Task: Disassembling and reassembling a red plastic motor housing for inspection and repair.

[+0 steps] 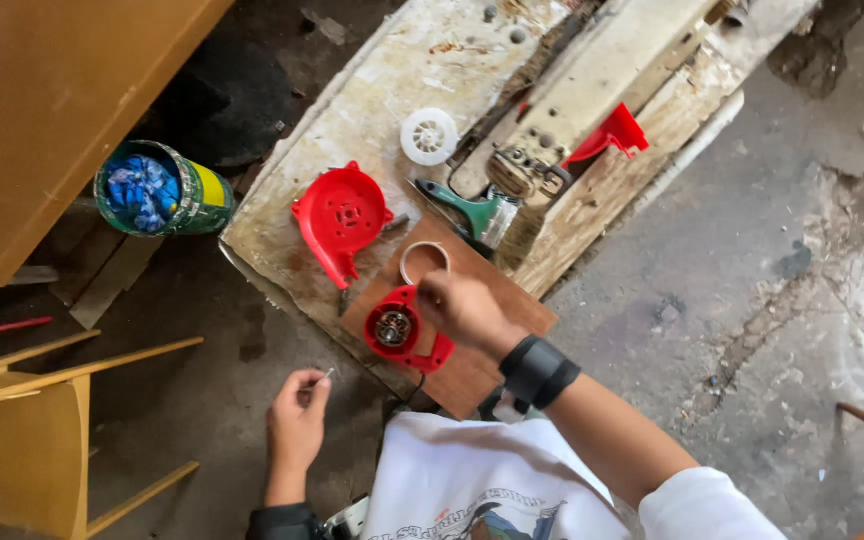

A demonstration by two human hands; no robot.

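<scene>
While pinched upright, small pin (328,374) in left hand (297,420).

Green tin (167,190) of blue scraps beside brown cabinet (52,100); white slotted disc (429,136), green-handled tool (467,212) on workbench (392,70); yellow chair (32,440).

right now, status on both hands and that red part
Left hand off the bench, pinching a small pin. Right hand on the red round housing on the brown board. Metal ring lies just beyond.
</scene>
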